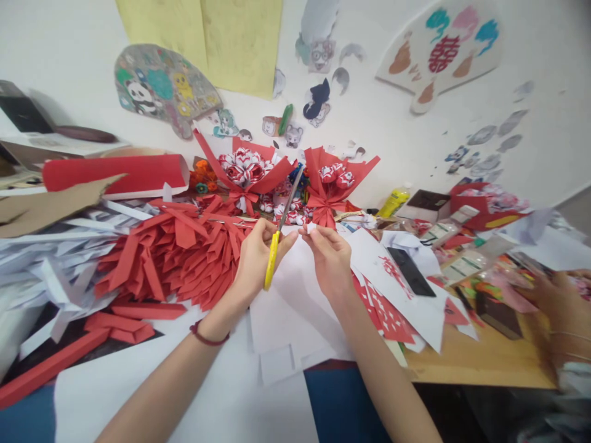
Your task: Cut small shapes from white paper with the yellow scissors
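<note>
My left hand [252, 252] is closed around a pair of scissors [273, 258] with yellow handles, the blades pointing up and away. Its thumb reaches toward my right hand [330, 253], which pinches a small piece of paper [310, 227], white with a bit of red. The fingertips of both hands almost meet over white paper sheets [295, 295]. To the left lies a big heap of folded red paper strips [184, 252]. Folded white paper strips [60, 264] are piled beyond it at the far left.
Two red-wrapped paper bouquets [249, 172] stand against the wall. On the right are a black phone [410, 271], red patterned paper [383, 311], a yellow bottle [394, 200] and assorted packets. Another person's hand [566, 314] is at the right edge. A red roll [115, 172] lies back left.
</note>
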### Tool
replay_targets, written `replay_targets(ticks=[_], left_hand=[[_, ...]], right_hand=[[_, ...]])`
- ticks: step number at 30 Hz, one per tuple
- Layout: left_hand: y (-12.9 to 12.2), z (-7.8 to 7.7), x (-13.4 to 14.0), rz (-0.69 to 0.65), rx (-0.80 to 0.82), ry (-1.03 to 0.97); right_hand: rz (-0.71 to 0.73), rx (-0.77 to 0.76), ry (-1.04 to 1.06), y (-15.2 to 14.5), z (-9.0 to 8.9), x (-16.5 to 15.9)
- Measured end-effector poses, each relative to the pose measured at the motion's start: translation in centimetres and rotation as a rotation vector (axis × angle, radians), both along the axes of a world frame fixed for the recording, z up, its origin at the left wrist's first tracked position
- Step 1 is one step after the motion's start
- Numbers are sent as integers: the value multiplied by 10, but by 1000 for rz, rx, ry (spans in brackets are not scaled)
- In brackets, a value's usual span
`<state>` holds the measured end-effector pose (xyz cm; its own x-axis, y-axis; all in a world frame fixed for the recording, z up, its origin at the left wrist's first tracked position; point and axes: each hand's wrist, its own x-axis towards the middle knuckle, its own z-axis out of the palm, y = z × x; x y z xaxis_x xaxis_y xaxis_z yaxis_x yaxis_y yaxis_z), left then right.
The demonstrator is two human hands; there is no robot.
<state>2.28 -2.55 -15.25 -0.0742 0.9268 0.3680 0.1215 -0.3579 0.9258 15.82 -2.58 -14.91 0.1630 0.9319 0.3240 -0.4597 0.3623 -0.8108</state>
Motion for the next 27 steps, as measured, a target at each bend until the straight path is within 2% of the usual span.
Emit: replay_targets(ticks=[4, 8, 14, 18, 21, 24, 27], left_hand=[[-1, 6, -2, -34, 81, -115], [-5, 13, -2, -89, 79, -177], [-3, 11, -4, -100, 60, -181], [-2, 7, -10, -75, 66, -15], [-3, 6, -12, -111, 83, 209], [-5, 7, -9, -71, 90, 445], [-7, 7, -2, -59, 62, 520]], right_hand=[[17, -15, -63, -2, -4, -4], [21, -10, -118, -4, -4, -7], [47, -11, -250, -5, -2, -4], [-35, -11, -278, -2, -1, 1], [-139, 10, -240, 1, 1, 8], [-191, 49, -209, 4, 4, 15], [-199, 100, -181, 5, 5, 20]])
